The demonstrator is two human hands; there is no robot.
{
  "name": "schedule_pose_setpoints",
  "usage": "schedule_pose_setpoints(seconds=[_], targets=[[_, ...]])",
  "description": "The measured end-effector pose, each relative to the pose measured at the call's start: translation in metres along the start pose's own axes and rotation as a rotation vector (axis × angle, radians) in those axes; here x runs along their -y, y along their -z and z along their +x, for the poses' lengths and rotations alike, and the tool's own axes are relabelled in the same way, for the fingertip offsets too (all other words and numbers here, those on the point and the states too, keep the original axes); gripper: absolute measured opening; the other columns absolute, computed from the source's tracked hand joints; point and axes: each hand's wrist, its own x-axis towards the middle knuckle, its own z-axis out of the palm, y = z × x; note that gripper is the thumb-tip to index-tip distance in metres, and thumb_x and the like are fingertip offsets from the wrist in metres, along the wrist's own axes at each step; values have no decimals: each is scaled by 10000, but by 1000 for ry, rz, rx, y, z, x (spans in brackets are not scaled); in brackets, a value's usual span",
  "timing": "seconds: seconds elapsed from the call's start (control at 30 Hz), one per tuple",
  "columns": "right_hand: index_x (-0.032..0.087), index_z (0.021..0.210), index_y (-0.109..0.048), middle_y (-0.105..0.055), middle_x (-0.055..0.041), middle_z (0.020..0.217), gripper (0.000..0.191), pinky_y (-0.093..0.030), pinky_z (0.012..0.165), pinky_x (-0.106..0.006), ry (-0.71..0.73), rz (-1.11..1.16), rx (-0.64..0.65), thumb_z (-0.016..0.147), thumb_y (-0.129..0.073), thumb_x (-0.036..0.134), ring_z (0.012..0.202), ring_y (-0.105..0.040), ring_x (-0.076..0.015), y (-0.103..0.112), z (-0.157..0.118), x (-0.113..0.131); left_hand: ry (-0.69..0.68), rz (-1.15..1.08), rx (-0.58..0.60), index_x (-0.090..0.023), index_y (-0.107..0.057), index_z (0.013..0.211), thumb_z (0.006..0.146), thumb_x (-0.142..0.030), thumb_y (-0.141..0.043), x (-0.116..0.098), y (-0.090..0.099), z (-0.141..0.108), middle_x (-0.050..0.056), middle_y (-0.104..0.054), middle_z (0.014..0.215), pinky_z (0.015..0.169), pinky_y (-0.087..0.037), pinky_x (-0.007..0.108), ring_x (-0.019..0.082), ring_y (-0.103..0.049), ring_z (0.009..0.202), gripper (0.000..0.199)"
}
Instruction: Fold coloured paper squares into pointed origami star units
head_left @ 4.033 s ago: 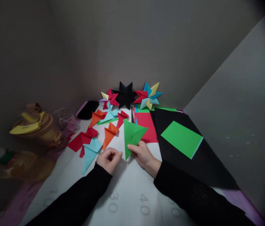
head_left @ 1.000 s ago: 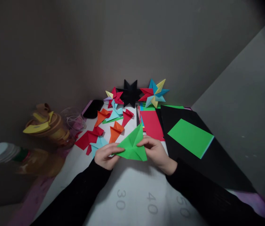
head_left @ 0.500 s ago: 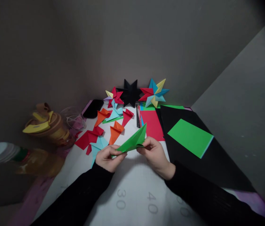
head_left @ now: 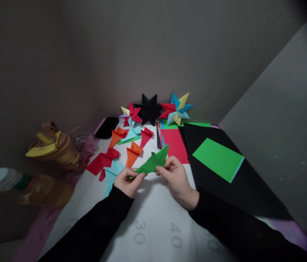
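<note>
A green folded paper piece (head_left: 153, 162) is held between both hands above the white mat (head_left: 153, 214). My left hand (head_left: 128, 181) pinches its left end between thumb and fingers. My right hand (head_left: 177, 178) grips the lower right edge, thumb in front and fingers behind. A small flap stands up along its top, and a pointed tip rises at the right. Close to my left hand lie a light blue folded piece (head_left: 111, 174), a red folded piece (head_left: 101, 162) and an orange folded piece (head_left: 133, 153).
Folded paper stars, one of them black (head_left: 149, 109), lean against the wall. A green sheet stack (head_left: 218, 159) rests on black card (head_left: 240, 196) at right, beside a red sheet (head_left: 174, 145). At left are a phone (head_left: 107, 127), a brown-yellow pot (head_left: 53, 145) and a lidded jar (head_left: 44, 189).
The green folded piece has been reshaped: a small flap now stands up at its top. My right thumb has come to the front, and both hands remain on the paper.
</note>
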Motion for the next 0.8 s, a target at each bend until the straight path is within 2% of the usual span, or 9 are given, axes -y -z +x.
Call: schedule_pose_setpoints(seconds=[0.2,0.3,0.47,0.7,0.8], targets=[[205,695,-468,-546,62,600,256,-451,551,-219,83,-88,-1,664,-722,190,575,-570,-99,5,5,2,21,28,51,-167,-610,652,583,-224,-743,0,6,7,-4,-648,616,525,-487,212,119,-616,548,161],[214,727,-497,-567,41,647,232,-459,540,-224,117,-145,26,652,-717,212,597,-565,-110,6,7,6,-89,6,54,-172,-644,642,571,-167,-743,-1,10,10,7,-667,664,559,-500,215,117,-617,591,122],[243,846,-491,-618,14,765,265,-498,614,-258,126,-103,68,670,-689,233,699,-612,-137,8,9,10,-243,7,35,-187,-669,623,589,-114,-727,-3,15,14,11,-683,699,612,-512,231,122,-628,653,100],[257,873,-472,-624,21,763,265,-497,655,-262,92,-41,132,705,-677,239,726,-621,-136,13,12,12,-285,91,52,-178,-665,618,605,-145,-725,-6,18,16,25,-681,700,605,-512,247,137,-630,655,69],[271,915,-456,-622,18,784,301,-497,654,-271,106,-29,146,712,-678,262,730,-617,-140,13,13,12,-259,124,72,-173,-657,611,607,-170,-725,-7,18,16,29,-677,699,596,-516,255,143,-630,647,68]])
